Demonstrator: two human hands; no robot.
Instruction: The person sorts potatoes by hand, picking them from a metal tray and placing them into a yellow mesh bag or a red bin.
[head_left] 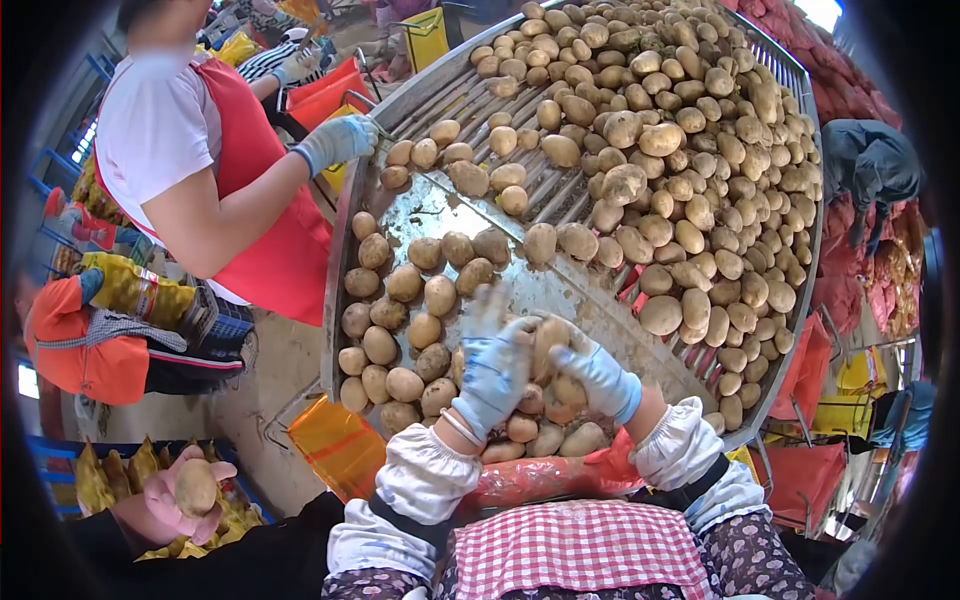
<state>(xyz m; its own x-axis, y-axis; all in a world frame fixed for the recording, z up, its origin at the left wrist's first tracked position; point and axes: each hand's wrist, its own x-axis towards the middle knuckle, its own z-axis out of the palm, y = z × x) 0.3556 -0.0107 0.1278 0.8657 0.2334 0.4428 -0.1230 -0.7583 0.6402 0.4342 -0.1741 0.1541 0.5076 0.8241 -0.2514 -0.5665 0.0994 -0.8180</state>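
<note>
Red cloth formed the apron of a co-worker, who stood at the left, one gloved hand at the rim of the bench. Next, on shiny metal, loose potatoes lay close together, some touching. The person's left hand, gloved and blurred, was not closed: its fingers were stretched forward, with the thumb apart. Between the two hands was a potato, above the near part of the bench. The right hand, also gloved, had its fingers beside this potato, but whether its grip was tight I could not tell. To the right rose the large pile. Such a potato would probably be firm and rather light, easily rolling, and its dusty skin could bruise; it seemed best to hold it around the thick middle, with fingers and palm.
</note>
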